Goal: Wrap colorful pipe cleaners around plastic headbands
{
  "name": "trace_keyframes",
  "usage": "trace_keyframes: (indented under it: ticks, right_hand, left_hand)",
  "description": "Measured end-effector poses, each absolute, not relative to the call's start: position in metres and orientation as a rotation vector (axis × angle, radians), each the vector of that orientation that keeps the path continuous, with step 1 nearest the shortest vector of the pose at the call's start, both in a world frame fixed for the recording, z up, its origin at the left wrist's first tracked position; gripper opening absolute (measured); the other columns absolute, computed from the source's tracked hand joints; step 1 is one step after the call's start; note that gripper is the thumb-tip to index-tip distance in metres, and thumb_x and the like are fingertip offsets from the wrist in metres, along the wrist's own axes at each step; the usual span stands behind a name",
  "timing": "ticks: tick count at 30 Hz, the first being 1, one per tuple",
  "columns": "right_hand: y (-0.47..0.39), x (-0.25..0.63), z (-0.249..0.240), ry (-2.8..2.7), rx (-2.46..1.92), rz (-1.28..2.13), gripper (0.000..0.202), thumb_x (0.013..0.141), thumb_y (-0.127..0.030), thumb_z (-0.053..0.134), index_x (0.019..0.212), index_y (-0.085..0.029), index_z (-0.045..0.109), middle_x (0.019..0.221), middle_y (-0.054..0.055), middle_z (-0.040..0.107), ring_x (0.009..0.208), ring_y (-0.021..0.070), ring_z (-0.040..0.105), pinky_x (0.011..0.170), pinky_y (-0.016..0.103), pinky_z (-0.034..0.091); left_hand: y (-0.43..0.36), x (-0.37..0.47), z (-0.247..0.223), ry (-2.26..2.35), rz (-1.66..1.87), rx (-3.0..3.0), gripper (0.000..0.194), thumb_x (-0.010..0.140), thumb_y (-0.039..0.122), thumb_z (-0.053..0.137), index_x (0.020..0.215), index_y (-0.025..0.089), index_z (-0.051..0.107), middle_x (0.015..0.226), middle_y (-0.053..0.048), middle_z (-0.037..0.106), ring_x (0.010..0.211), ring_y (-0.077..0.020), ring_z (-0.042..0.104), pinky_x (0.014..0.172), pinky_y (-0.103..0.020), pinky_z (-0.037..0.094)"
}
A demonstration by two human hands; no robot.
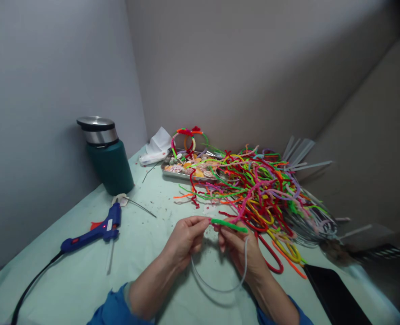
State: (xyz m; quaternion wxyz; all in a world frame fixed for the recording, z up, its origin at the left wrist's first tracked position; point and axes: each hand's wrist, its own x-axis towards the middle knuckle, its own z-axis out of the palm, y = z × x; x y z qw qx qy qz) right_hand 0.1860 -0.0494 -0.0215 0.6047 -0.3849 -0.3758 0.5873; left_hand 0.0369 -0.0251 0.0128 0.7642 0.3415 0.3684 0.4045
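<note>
Above the front of the table, both my hands hold a thin grey wire hoop (216, 290) that hangs in a loop between them. A bright green fuzzy pipe cleaner section (229, 225) covers the hoop's upper part. My left hand (188, 238) is closed, with thumb and forefinger pinching the green section's left end, where a bit of pink shows. My right hand (239, 246) is closed under the green section, its fingers partly hidden behind it. Just beyond the right hand lies a tangled heap of coloured pipe cleaners (254, 180).
A blue glue gun (100, 229) with a lit red light and black cord lies at left, near a teal bottle (113, 167). At the back, a metal tray (186, 176) holds small decorations. Clear glue sticks (299, 151), grey wire coils (313, 225) and a black flat object (335, 293) are at right.
</note>
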Motion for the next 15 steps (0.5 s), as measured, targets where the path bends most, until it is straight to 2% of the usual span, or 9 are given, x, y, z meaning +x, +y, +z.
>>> trace_keyframes:
  ticks: [3, 8, 15]
  right_hand:
    - [-0.0494, 0.1848, -0.0212, -0.905, -0.901, 1.321, 0.016, 0.073, -0.028, 0.071, 0.084, -0.019, 0.063, 0.061, -0.002, 0.058, 0.053, 0.01, 0.051, 0.047, 0.02, 0.042]
    - [-0.0492, 0.1836, -0.0193, -0.877, -0.883, 1.309, 0.017, 0.071, -0.027, 0.072, 0.082, -0.019, 0.062, 0.065, -0.001, 0.059, 0.055, 0.0101, 0.051, 0.046, 0.02, 0.041]
    - [-0.0516, 0.1845, -0.0164, -0.832, -0.88, 1.41, 0.018, 0.072, -0.03, 0.072, 0.08, -0.018, 0.061, 0.06, -0.001, 0.058, 0.052, 0.0102, 0.05, 0.045, 0.02, 0.039]
  left_hand:
    - [-0.0251, 0.0369, 0.0114, 0.82, 0.906, 0.756, 0.032, 0.065, 0.038, 0.073, 0.079, 0.012, 0.061, 0.041, 0.012, 0.024, 0.037, -0.0011, 0.012, 0.036, -0.018, 0.007]
    - [-0.0251, 0.0371, 0.0123, 0.804, 0.892, 0.772, 0.035, 0.066, 0.038, 0.073, 0.086, 0.012, 0.061, 0.042, 0.012, 0.024, 0.037, -0.0014, 0.012, 0.037, -0.018, 0.008]
    - [-0.0266, 0.0367, 0.0145, 0.769, 0.855, 0.758, 0.027, 0.068, 0.033, 0.068, 0.085, 0.014, 0.06, 0.045, 0.012, 0.021, 0.04, -0.0025, 0.009, 0.038, -0.018, 0.006]
